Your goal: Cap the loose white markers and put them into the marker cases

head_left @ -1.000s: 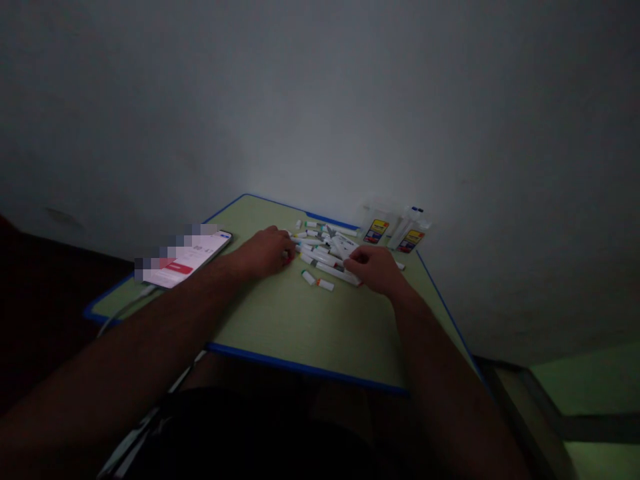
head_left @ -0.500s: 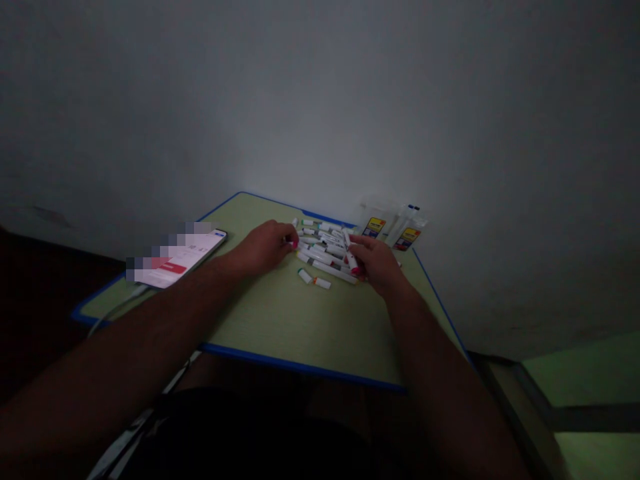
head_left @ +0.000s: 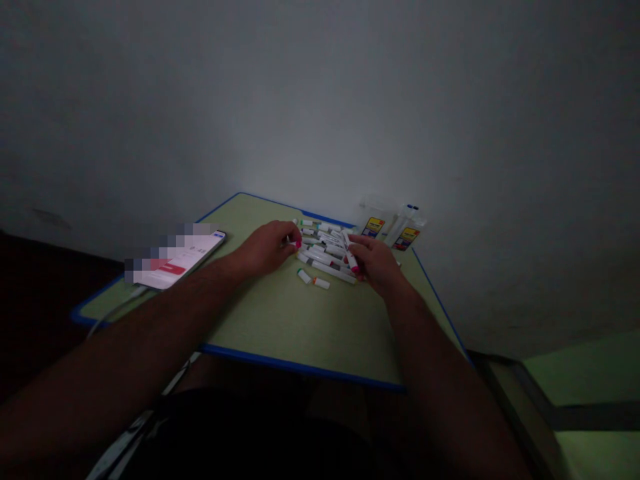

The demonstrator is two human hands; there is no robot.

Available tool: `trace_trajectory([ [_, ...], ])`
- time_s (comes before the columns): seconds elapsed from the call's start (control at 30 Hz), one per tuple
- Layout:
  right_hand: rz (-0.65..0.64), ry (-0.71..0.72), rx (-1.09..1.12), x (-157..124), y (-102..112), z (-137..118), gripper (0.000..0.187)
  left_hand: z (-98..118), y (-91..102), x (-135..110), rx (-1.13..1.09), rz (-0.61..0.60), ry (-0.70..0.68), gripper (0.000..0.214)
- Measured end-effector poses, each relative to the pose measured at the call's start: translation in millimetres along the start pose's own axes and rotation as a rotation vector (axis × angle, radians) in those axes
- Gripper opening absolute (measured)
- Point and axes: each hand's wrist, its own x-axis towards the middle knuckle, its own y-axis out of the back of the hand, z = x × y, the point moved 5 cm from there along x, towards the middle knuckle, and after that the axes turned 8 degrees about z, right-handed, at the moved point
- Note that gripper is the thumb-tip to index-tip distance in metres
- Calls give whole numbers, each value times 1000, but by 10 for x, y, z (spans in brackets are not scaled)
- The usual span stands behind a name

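My right hand point(head_left: 375, 261) is closed around a white marker point(head_left: 350, 253) with a pink-red end, held slanted above the right side of a pile. Between the fingertips of my left hand point(head_left: 267, 247) is a marker cap point(head_left: 299, 245) with a pink-red end, at the pile's left side. The pile of white markers point(head_left: 325, 257) lies loosely on the table between both hands. Nearer to me are a green-ended cap point(head_left: 304, 275) and an orange-ended cap point(head_left: 321, 283). Small print on the markers is too dim to read.
Clear plastic cases point(head_left: 373, 217) with yellow labels stand at the back right, with dark-ended markers point(head_left: 407, 213) in one. A lit phone point(head_left: 187, 257) with a cable lies on the left. The blue-edged table point(head_left: 300, 327) meets a grey wall behind.
My left hand has shifted slightly right with the cap, turning its pink-red end a little. My right hand holds the marker in nearly the same place. The phone's screen differs.
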Motion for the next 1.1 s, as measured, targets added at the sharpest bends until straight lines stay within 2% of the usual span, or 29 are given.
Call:
trace_trajectory([
  [0.3,-83,97,-33,64,-23,43,51,-6,8,-8,-67,72,-43,9],
  [0.47,-79,118,-47,63,-20,46,52,10,38,-17,-60,106,-69,10],
  [0.77,-74,119,-100,15,-30,8,33,21,62,-20,-80,125,-101,13],
  [1.1,-74,123,-130,24,-43,27,27,32,82,-33,-89,156,-101,13],
])
